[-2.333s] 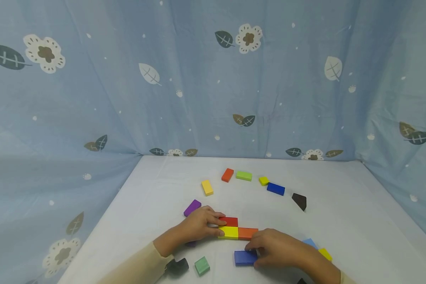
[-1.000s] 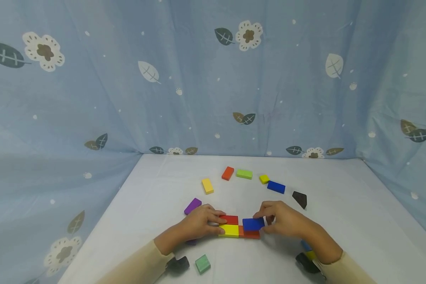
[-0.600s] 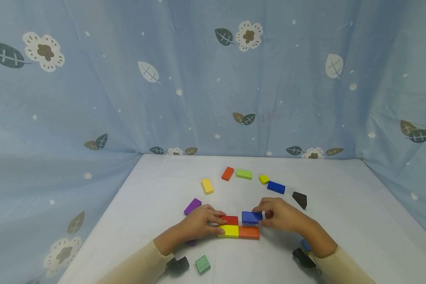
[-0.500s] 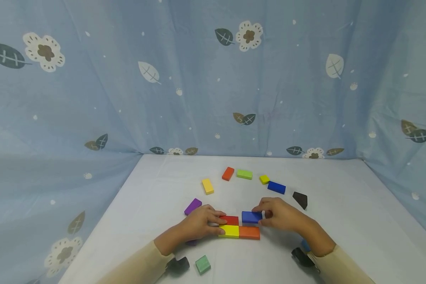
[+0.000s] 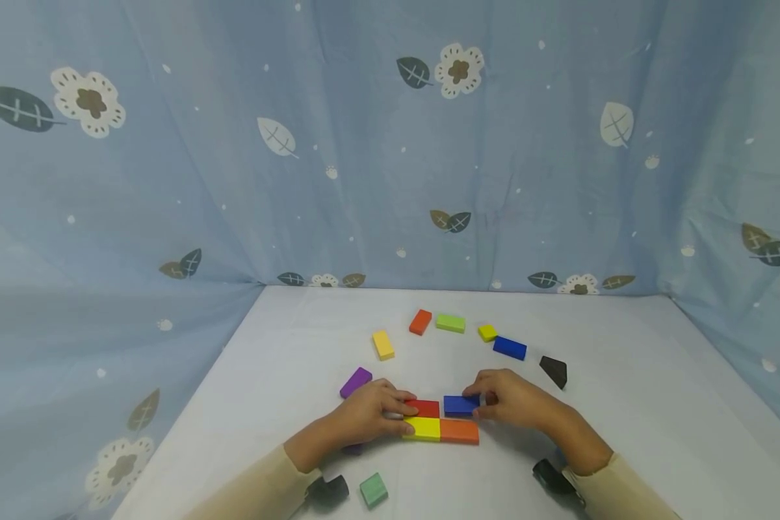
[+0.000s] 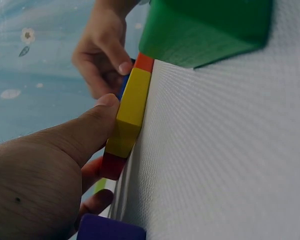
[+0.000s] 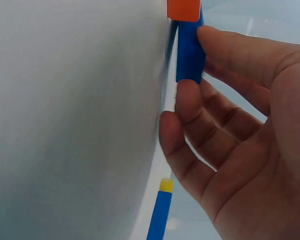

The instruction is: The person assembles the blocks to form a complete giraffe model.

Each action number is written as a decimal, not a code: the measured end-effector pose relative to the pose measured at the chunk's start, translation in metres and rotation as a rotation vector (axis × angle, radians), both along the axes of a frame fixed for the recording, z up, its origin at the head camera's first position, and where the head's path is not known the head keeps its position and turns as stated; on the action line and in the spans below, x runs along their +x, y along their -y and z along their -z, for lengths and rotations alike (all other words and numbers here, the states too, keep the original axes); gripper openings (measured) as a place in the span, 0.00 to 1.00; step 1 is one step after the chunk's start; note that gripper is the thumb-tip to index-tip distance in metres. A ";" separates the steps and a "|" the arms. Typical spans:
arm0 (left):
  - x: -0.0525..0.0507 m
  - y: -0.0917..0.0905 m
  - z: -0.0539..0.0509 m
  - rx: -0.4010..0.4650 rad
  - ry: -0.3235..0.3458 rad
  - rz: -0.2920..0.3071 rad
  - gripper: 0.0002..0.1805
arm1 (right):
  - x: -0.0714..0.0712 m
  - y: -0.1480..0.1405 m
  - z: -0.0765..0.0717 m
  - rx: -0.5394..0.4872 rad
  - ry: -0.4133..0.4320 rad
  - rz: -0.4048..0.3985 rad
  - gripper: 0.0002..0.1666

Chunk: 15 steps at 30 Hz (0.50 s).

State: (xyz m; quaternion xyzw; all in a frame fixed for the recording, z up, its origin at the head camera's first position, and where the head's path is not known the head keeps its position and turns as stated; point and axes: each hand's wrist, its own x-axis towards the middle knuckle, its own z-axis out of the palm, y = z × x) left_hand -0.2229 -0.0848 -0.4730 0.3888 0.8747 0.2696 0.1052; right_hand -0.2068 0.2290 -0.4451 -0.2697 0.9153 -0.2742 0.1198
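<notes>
blue block (image 5: 456,406): just right of red block (image 5: 427,409), apart | yellow block (image 5: 425,430): flat, touching red block and orange block (image 5: 459,432)

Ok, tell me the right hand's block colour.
The block is blue; the right wrist view shows it best.

Left hand (image 5: 369,413) rests fingers on a red block (image 5: 428,409) and thumb on the adjoining yellow block (image 5: 427,430), an orange block (image 5: 460,432) abutting the yellow's right end. Right hand (image 5: 512,397) pinches a blue block (image 5: 457,406) beside the red, slight gap between. Farther back on the white surface (image 5: 299,347), a lime-green block (image 5: 451,323); flower-print cloth (image 5: 351,144) behind.
</notes>
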 end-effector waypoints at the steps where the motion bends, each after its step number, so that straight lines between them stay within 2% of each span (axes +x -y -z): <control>1: 0.000 0.000 0.000 0.001 0.003 -0.003 0.22 | 0.000 0.001 0.000 -0.001 0.007 -0.002 0.17; 15: 0.002 -0.001 -0.001 -0.020 -0.017 -0.010 0.23 | 0.006 0.010 -0.001 -0.006 0.059 -0.019 0.23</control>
